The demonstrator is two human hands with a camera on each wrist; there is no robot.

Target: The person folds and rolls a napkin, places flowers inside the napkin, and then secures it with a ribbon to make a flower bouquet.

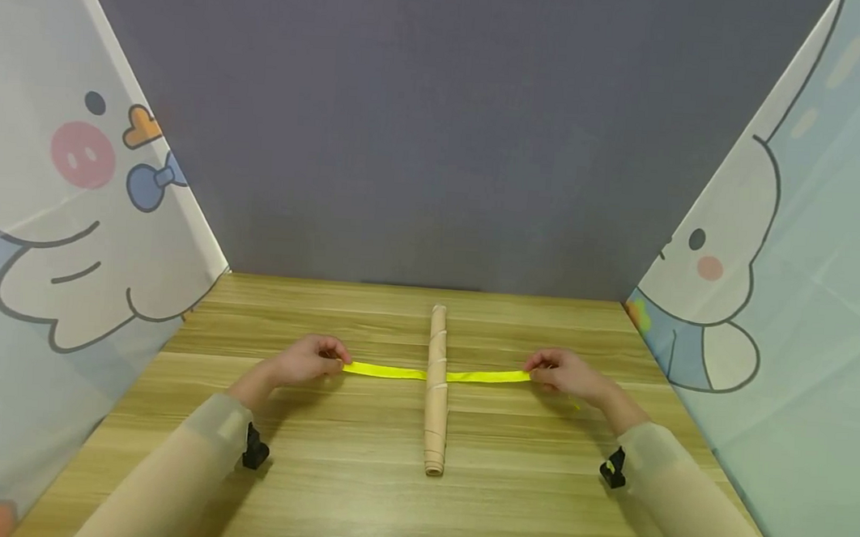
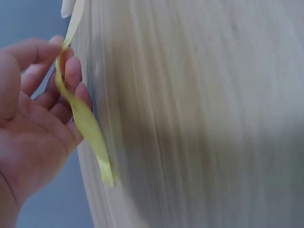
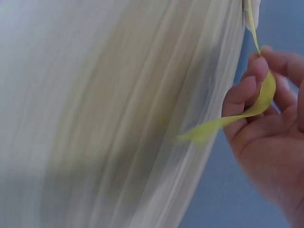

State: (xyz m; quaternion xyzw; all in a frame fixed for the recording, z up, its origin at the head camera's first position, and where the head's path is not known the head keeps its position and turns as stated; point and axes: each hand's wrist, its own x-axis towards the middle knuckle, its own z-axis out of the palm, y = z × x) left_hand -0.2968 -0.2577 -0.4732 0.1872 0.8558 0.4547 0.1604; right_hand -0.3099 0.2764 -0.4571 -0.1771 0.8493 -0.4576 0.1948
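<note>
A roll of brown paper (image 1: 434, 415) lies lengthwise on the wooden table, pointing away from me. A yellow ribbon (image 1: 384, 371) runs straight out to both sides of it, crossing at about its middle; the roll hides the part of the ribbon at the crossing. My left hand (image 1: 307, 361) pinches the ribbon on the left side, and in the left wrist view its loose tail (image 2: 92, 133) hangs past the palm. On the right side my right hand (image 1: 566, 375) pinches the ribbon between thumb and fingertips. Its free end (image 3: 204, 130) dangles below those fingers in the right wrist view.
A grey panel (image 1: 437, 139) stands upright along the table's back edge. Cloths printed with cartoon figures hang at the left (image 1: 98, 202) and right (image 1: 799, 320). The wooden tabletop (image 1: 359, 500) stretches between them. Each cuff carries a small black wrist device.
</note>
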